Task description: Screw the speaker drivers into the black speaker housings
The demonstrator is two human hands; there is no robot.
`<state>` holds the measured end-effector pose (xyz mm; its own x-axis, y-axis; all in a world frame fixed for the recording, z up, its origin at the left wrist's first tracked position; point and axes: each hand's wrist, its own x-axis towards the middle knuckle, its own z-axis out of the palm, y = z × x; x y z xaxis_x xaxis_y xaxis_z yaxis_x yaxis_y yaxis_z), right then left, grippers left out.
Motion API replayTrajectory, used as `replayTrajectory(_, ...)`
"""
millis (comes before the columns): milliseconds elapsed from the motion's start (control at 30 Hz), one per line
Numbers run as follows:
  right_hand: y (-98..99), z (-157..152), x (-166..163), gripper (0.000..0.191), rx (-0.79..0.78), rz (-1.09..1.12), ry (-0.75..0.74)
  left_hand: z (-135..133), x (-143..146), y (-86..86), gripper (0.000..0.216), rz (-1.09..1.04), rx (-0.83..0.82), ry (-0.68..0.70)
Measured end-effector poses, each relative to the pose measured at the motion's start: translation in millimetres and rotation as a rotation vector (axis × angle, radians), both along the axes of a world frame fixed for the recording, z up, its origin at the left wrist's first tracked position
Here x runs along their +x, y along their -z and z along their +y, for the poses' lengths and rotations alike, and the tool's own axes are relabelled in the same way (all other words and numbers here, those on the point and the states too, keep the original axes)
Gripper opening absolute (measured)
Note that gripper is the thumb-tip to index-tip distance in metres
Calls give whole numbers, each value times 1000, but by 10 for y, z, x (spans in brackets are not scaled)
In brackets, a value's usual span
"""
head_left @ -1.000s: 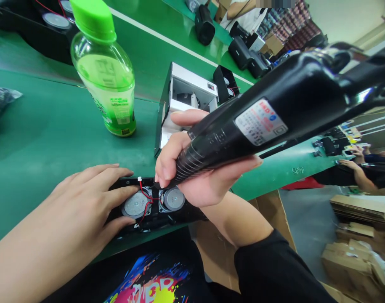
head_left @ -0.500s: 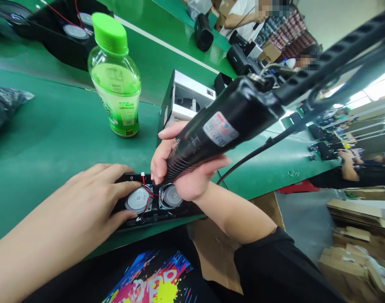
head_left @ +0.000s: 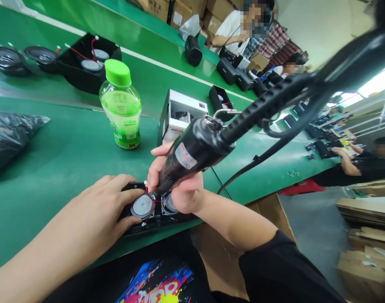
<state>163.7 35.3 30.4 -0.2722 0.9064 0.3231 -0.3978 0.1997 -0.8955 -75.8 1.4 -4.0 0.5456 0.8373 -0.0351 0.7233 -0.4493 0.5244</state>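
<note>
A black speaker panel (head_left: 138, 219) with two round silver drivers and red wires lies at the near edge of the green bench. My left hand (head_left: 100, 210) rests flat on its left end, fingers spread. My right hand (head_left: 179, 189) is wrapped round a black electric screwdriver (head_left: 192, 151), whose tip points down at the panel between the two drivers. A thick black cable (head_left: 274, 101) runs up and to the right from the screwdriver's top.
A green-capped drink bottle (head_left: 122, 105) stands behind the panel, a white and black box (head_left: 179, 113) to its right. A dark plastic bag (head_left: 9, 134) lies at the left. More speaker parts (head_left: 85, 63) sit at the back. Other people work at the far right and back.
The view has pulled back and tilted up. The screwdriver has swung more upright over the panel; my right hand still grips it. My left hand stays on the panel.
</note>
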Motion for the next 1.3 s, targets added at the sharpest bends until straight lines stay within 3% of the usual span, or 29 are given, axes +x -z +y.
replayTrajectory(67, -101, -6, 54, 87, 3, 59, 54, -8, -25, 45, 37, -2, 2, -5)
replayTrajectory(167, -447, 13, 240, 79, 70, 115, 181, -20, -42, 107, 40, -32, 46, -14)
replayTrajectory(267, -807, 123, 456, 70, 214, 37, 390, -35, -38, 179, 44, -46, 90, -36)
replayTrajectory(333, -916, 252, 532, 71, 304, -36, 482, -44, -40, 240, 44, -49, 122, -47)
replayTrajectory(500, -788, 523, 471, 82, 320, -95, 460, -54, -70, 337, 38, -91, 165, -41)
replayTrajectory(633, -714, 589, 421, 95, 283, -113, 454, -46, -65, 268, 35, -95, 149, -34)
replayTrajectory(733, -739, 572, 425, 93, 254, -112, 485, -19, -54, 191, 35, -84, 109, -28)
replayTrajectory(867, -839, 285, 424, 86, 162, -42, 486, 16, -46, 106, 38, -51, 64, -3)
replayTrajectory(1000, -916, -253, 418, 62, 124, 32, 400, 15, -20, 50, 39, 0, 44, 8)
replayTrajectory(1133, -767, -607, 323, 59, 30, -5, 267, 4, 2, 23, 43, 22, 68, 10)
replayTrajectory(1300, -514, -675, 178, 65, -38, 26, 275, -3, 5, -6, 43, 16, 49, 4)
